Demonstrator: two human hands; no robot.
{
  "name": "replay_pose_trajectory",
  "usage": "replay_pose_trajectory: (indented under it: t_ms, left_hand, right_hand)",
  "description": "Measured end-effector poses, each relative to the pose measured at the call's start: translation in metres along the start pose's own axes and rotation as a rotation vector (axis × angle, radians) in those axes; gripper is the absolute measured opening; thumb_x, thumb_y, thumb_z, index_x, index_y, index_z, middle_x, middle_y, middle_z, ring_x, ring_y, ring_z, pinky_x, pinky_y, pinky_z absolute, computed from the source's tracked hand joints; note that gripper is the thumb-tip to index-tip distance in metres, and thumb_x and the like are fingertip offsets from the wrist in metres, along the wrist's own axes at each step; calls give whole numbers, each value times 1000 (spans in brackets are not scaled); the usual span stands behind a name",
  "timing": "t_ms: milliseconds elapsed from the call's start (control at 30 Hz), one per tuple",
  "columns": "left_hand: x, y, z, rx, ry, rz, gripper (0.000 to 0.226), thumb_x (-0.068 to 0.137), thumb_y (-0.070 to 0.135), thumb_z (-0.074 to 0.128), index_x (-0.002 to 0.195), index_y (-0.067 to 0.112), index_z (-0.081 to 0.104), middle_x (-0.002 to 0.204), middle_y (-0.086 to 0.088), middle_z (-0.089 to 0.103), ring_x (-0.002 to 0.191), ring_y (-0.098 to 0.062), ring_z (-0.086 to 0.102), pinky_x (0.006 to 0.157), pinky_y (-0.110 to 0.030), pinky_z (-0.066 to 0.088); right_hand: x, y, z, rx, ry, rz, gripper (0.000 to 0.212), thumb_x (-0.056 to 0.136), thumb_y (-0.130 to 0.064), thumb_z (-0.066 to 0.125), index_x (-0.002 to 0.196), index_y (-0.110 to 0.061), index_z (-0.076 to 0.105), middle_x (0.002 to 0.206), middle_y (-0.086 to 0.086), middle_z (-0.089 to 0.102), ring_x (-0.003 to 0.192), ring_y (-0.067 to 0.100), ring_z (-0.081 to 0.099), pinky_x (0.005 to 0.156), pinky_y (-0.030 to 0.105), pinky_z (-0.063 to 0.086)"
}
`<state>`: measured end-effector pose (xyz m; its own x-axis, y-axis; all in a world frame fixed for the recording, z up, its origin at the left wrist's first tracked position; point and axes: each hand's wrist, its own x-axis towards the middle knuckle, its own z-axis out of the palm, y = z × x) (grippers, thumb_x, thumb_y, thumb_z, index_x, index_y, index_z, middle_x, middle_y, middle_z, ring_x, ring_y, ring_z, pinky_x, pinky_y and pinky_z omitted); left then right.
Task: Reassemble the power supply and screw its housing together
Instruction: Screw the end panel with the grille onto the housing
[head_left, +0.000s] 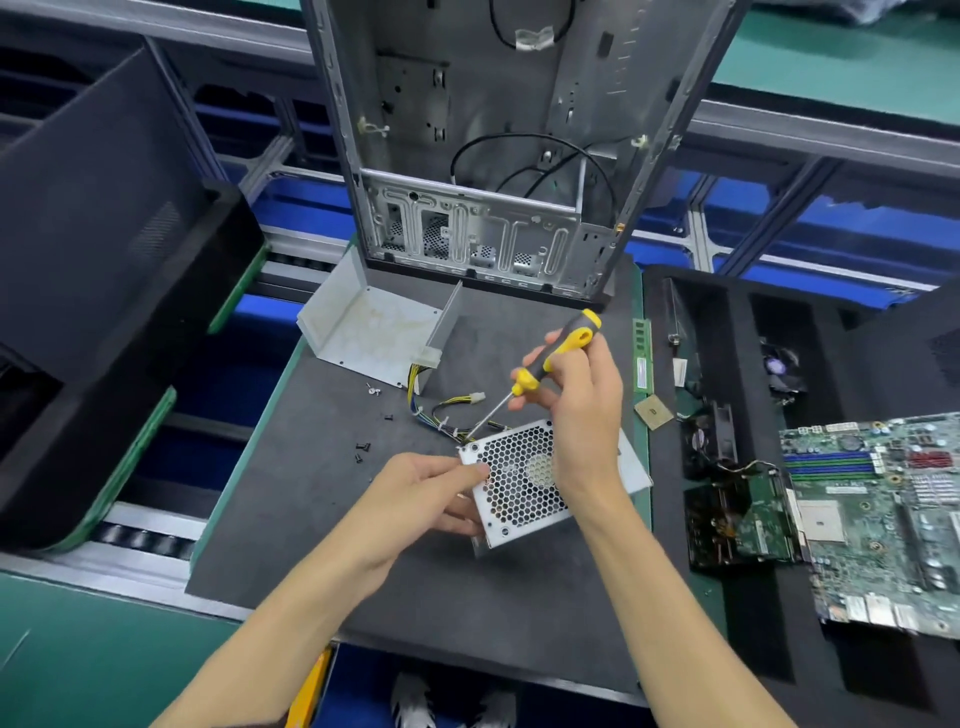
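The power supply body (519, 486) lies on the dark mat with its honeycomb fan grille facing up. My left hand (431, 493) grips its left edge, thumb on the grille. My right hand (571, 395) holds a yellow and black screwdriver (550, 358) whose tip meets the grille's upper left corner. A bundle of yellow and black cables (441, 410) runs from the body towards the loose grey housing cover (374, 332), which lies open behind it. Several small dark screws (363, 448) are scattered on the mat to the left.
An empty computer case (493, 156) stands upright at the back of the mat. A motherboard (883, 519), a small green board (748, 525), a fan, a RAM stick (642, 358) and a CPU chip (653, 412) lie to the right. A black panel (93, 208) leans at left.
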<state>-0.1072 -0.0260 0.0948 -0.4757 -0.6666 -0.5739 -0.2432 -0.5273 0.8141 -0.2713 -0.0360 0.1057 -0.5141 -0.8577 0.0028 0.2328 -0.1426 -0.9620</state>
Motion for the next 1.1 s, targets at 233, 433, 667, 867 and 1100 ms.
replay_pose_trajectory:
  t_ms: [233,433,667,867,1100]
  left_hand:
    - [20,-35,-62,178,517,110,23,101,16,56,84,10,71,79,-15,74,66,-19,72,59,-32,61]
    - [47,-70,-100,690,718,120,15,89,33,72,89,23,61,75,11,64,76,-12,61,72,-33,45]
    - [54,-67,-99,825,681,150,6,89,13,64,84,16,66,82,-1,69,82,-27,63,74,-36,47]
    - [54,-54,-94,881,566,93,9,81,16,68,76,17,61,76,-1,67,77,-29,64,69,-34,49]
    - [39,-17,-60,-132,235,216,6,83,12,79,82,7,81,75,-9,71,63,-18,69,65,-30,59]
  right_hand:
    - [6,8,-1,12,5,-1,11,86,-11,45,90,-9,55,71,4,60,63,24,61,46,31,49]
    - [7,9,-1,37,22,-10,12,85,-11,44,89,-11,56,70,6,59,62,24,61,46,30,48]
    - [7,9,-2,53,43,-6,13,87,-13,43,92,-10,56,71,7,59,62,24,61,46,30,48]
    - [9,11,-2,74,59,-16,13,87,-13,44,91,-9,55,71,8,59,62,24,60,46,30,48]
    - [11,12,-3,106,70,-25,11,87,-13,45,90,-11,56,70,8,60,62,23,61,46,31,49]
